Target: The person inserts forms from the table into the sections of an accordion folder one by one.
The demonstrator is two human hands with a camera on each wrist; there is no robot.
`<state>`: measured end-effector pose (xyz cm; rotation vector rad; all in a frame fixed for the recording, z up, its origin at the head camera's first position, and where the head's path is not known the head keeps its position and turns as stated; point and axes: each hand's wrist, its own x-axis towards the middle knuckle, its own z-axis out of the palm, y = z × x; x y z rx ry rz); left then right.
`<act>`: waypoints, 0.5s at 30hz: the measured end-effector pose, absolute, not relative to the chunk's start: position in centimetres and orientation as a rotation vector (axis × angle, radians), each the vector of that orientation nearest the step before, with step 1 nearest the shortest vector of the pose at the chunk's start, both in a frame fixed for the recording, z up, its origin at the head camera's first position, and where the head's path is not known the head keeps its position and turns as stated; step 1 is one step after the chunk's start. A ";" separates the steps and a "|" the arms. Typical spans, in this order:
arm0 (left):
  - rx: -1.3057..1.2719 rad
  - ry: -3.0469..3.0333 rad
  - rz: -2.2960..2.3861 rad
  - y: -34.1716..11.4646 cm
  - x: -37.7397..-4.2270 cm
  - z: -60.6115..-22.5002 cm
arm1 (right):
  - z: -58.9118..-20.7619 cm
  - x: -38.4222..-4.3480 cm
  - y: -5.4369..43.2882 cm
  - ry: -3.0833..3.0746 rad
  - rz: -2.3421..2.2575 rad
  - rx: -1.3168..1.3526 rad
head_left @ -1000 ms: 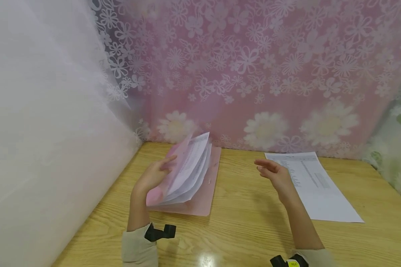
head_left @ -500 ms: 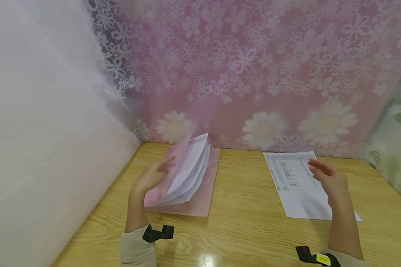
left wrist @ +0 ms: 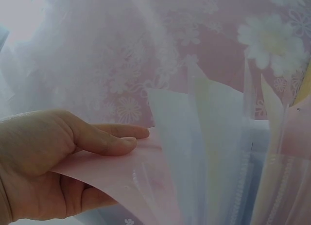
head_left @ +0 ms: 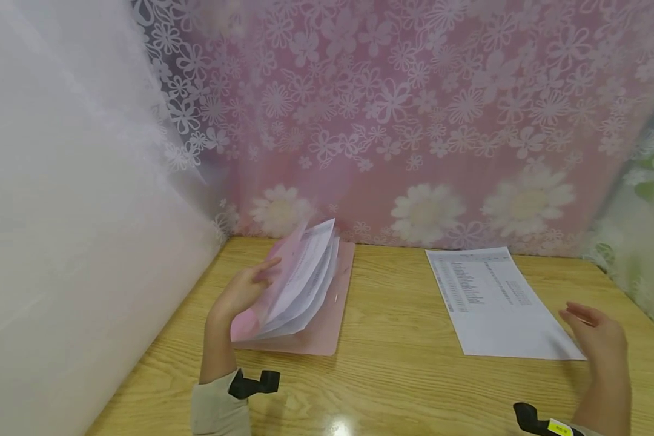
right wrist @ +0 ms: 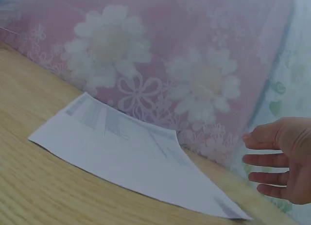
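Note:
On the left of the table lies a pink folder [head_left: 344, 290], its front cover lifted and several sheets in clear sleeves [left wrist: 218, 152] fanned inside it. My left hand [head_left: 245, 292] grips the raised cover [left wrist: 141, 179] between the thumb on top and fingers below. A single printed sheet of paper [head_left: 490, 303] lies flat on the right, its text in the upper part. Beside this sheet's lower right corner hovers my right hand [head_left: 599, 339], holding nothing, its fingers relaxed and spread apart in the right wrist view.
The wooden table [head_left: 392, 339] meets a pink flowered curtain [head_left: 370, 151] at the back. White sheeting [head_left: 87, 200] hangs along the left side. Another curtain with green leaves [head_left: 645, 188] closes the right side.
My right hand has moved right, from the printed sheet's left edge across it to beyond its right edge. The left hand keeps holding the cover in place.

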<state>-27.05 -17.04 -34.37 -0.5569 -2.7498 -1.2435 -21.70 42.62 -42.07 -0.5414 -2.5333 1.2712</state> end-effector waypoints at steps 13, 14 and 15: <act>-0.581 -2.746 -1.259 -17.0 -27.2 -34.6 | -46.2 -21.5 44.9 -2.668 1.176 -0.629; -0.585 -2.743 -1.258 -17.0 -27.2 -34.6 | -46.3 -21.6 44.9 -2.675 1.175 -0.625; -0.589 -2.741 -1.255 -17.0 -27.2 -34.6 | -46.4 -21.7 44.9 -2.687 1.175 -0.629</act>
